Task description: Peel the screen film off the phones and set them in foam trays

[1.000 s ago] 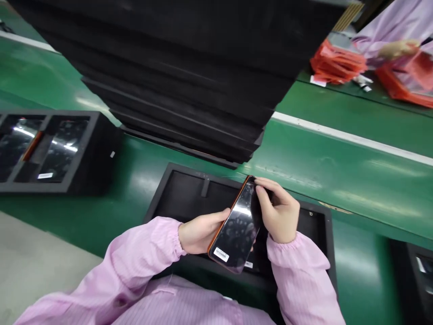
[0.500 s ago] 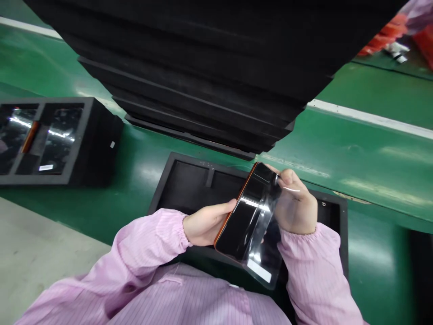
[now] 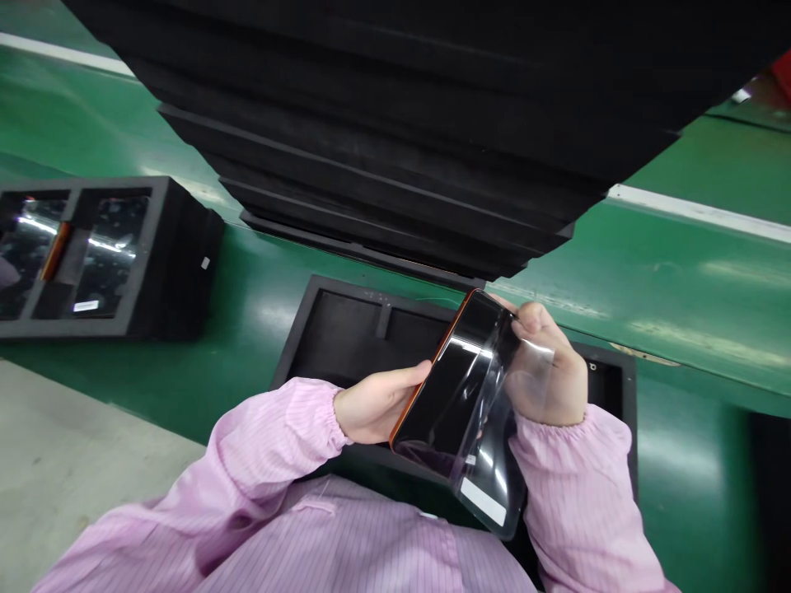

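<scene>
A black glossy phone (image 3: 446,375) with an orange edge is tilted in front of me. My left hand (image 3: 378,405) grips its left edge, thumb along the side and the other fingers hidden beneath. A clear plastic film (image 3: 498,445) with a white label near its lower end hangs off the phone's right side. Between thumb and finger, my right hand (image 3: 549,366) pinches the film's upper corner, and the see-through sheet drapes over part of that hand. Below both hands lies a black foam tray (image 3: 346,338) with divided compartments.
Stacked black trays (image 3: 383,148) tower right behind the foam tray. At left, another black tray stack (image 3: 185,255) holds film-covered items and an orange-edged piece (image 3: 55,251). All this stands on a green work surface (image 3: 259,288). Something red (image 3: 782,78) shows at the upper right.
My right hand has shifted slightly right with the film, which stands further off the phone's screen. The left hand keeps its hold, and the phone looks slightly more tilted.
</scene>
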Demonstrator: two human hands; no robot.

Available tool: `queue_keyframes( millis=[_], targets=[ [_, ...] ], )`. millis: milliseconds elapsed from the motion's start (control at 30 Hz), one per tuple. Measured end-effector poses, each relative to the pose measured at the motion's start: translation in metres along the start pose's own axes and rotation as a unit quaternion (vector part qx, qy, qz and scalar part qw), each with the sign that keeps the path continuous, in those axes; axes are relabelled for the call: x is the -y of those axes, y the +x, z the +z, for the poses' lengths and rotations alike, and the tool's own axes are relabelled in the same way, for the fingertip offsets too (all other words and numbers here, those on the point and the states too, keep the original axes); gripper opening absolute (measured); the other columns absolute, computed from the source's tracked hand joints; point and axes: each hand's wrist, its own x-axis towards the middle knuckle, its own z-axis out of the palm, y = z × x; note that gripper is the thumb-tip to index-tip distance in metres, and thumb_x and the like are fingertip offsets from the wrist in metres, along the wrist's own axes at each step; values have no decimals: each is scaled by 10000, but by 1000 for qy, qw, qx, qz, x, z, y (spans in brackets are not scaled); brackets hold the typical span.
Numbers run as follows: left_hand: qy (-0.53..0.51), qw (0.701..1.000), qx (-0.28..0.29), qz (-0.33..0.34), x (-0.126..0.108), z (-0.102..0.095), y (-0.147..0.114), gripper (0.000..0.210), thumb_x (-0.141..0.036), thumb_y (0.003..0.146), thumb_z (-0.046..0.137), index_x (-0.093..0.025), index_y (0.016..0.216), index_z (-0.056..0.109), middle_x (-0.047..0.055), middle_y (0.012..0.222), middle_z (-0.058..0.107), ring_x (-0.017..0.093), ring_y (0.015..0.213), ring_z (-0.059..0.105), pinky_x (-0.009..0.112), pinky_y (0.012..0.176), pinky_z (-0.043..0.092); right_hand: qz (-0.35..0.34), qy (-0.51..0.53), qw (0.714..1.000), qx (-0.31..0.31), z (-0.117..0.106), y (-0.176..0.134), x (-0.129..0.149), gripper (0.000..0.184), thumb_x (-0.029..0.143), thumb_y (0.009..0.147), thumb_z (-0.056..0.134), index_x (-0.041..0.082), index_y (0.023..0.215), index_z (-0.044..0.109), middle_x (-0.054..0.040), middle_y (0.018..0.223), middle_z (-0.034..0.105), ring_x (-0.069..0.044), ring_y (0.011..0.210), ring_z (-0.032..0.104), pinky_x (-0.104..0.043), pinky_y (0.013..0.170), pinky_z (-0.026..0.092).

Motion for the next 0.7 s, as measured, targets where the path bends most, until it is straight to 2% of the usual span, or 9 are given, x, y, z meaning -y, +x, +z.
queue_keyframes(
  millis=[167, 267, 467, 600, 700],
  targets=[
    [-19, 1000, 3, 12, -2, 3, 0, 562, -603, 797, 667, -190, 1177, 661, 59, 1154, 691, 259, 1167, 570, 339, 1006, 383, 4, 4, 1000, -14, 1, -1, 3, 244, 207, 745, 606, 211, 706, 365, -33, 1094, 673, -211, 857, 657, -362, 711, 526],
    [-18, 1000, 6, 12, -2, 3, -2, 527, -577, 831, 634, -171, 1165, 664, 68, 1108, 707, 256, 1139, 588, 338, 988, 395, -9, 0, 1000, -15, 2, -3, 2, 231, 192, 753, 596, 205, 699, 372, -40, 1108, 672, -207, 836, 656, -336, 663, 507],
    [-10, 1000, 8, -17, 0, 0, -5, 485, -538, 882, 538, -129, 1102, 680, 91, 968, 732, 257, 979, 655, 330, 851, 437, -152, -58, 987, -9, 5, -13, -1, 149, 119, 807, 538, 194, 722, 442, -67, 1120, 664, -222, 1003, 632, -356, 845, 481],
    [-12, 1000, -8, 7, 1, 3, -5, 392, -446, 849, 589, -148, 1085, 687, 75, 996, 732, 253, 999, 647, 322, 853, 422, -211, -88, 973, 7, 4, -20, 1, 145, 109, 850, 507, 196, 743, 462, -60, 1128, 651, -221, 1056, 613, -386, 929, 457],
    [-11, 999, -14, 31, 0, 7, -3, 370, -378, 795, 632, -160, 1088, 691, 66, 1044, 727, 259, 1020, 640, 309, 823, 413, -267, -129, 955, 18, 4, -23, 2, 159, 84, 856, 495, 191, 739, 484, -60, 1134, 649, -217, 1062, 610, -382, 933, 461]
  ],
)
